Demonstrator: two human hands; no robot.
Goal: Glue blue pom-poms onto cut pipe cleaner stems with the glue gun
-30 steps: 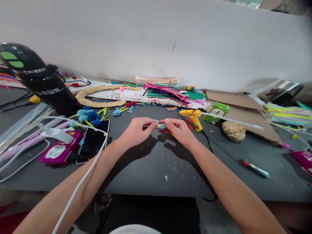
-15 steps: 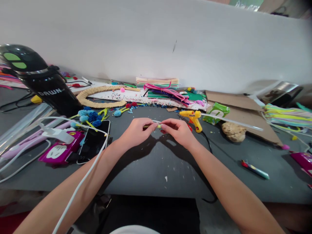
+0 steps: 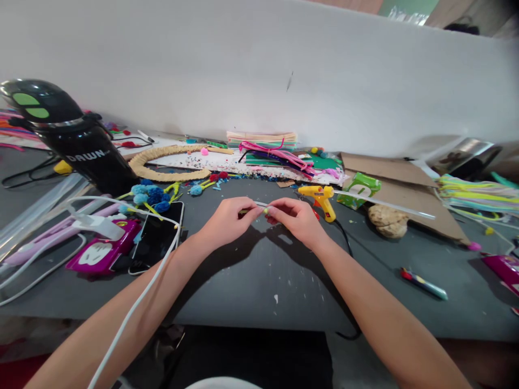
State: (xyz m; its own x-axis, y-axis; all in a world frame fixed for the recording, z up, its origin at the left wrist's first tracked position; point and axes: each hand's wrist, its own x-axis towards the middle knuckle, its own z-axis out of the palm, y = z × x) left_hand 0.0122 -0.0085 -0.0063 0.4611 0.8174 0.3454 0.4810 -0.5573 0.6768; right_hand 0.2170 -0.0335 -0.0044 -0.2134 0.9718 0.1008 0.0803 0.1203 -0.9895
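Note:
Both my hands meet over the middle of the dark grey table [image 3: 259, 292]. My left hand [image 3: 227, 220] is closed in a pinch on one end of a thin yellow-green pipe cleaner [image 3: 259, 207]. My right hand [image 3: 298, 219] pinches its other end, fingers curled. A small red piece shows just behind my right fingers. A yellow glue gun [image 3: 320, 195] lies just right of my right hand, with a clear glue stick [image 3: 385, 201] reaching out to the right.
Left: a black appliance [image 3: 68, 138], a phone [image 3: 156, 235] with a white cable [image 3: 133, 308], a magenta case [image 3: 101, 251], blue pom-poms [image 3: 152, 195]. Behind: a jute ring [image 3: 170, 159], stacked pipe cleaners [image 3: 275, 146]. Right: cardboard [image 3: 401, 178], a green packet [image 3: 359, 189], a pen [image 3: 424, 281].
The blue pom-pom and red piece seen between my fingers a second ago are now mostly covered by my right hand. Both hands stay almost in place.

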